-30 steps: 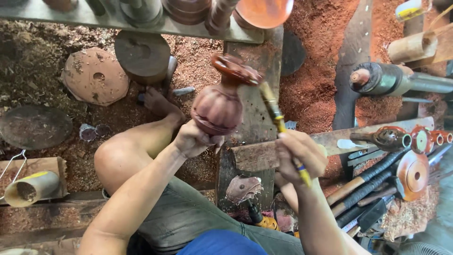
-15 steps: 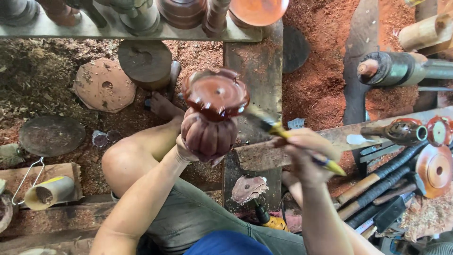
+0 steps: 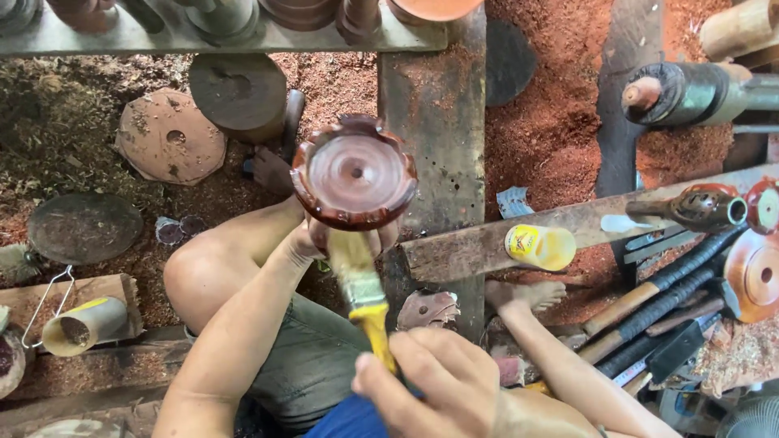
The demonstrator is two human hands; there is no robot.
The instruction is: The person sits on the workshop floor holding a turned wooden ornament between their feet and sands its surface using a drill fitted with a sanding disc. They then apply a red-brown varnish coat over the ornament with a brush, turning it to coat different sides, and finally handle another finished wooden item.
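Observation:
My left hand (image 3: pixel 324 239) grips a turned, reddish-brown wooden vase (image 3: pixel 355 172) from below, its round scalloped end facing the camera. My right hand (image 3: pixel 434 385) holds a yellow-handled paintbrush (image 3: pixel 365 296); its bristles touch the vase's lower side, just above my left fingers. My bare knee (image 3: pixel 199 276) is bent below the vase and one foot (image 3: pixel 527 294) rests by a wooden beam.
A yellow can (image 3: pixel 540 246) sits on a plank to the right. Turning tools with dark handles (image 3: pixel 665 300) lie at lower right beside a lathe spindle (image 3: pixel 690 93). Wooden discs (image 3: pixel 170 138) and red sawdust cover the floor. A shelf (image 3: pixel 243 32) with turned pieces runs along the top.
The vase has been tipped so its end faces me. My right hand moved from the right side down to the bottom centre, bringing the brush under the vase.

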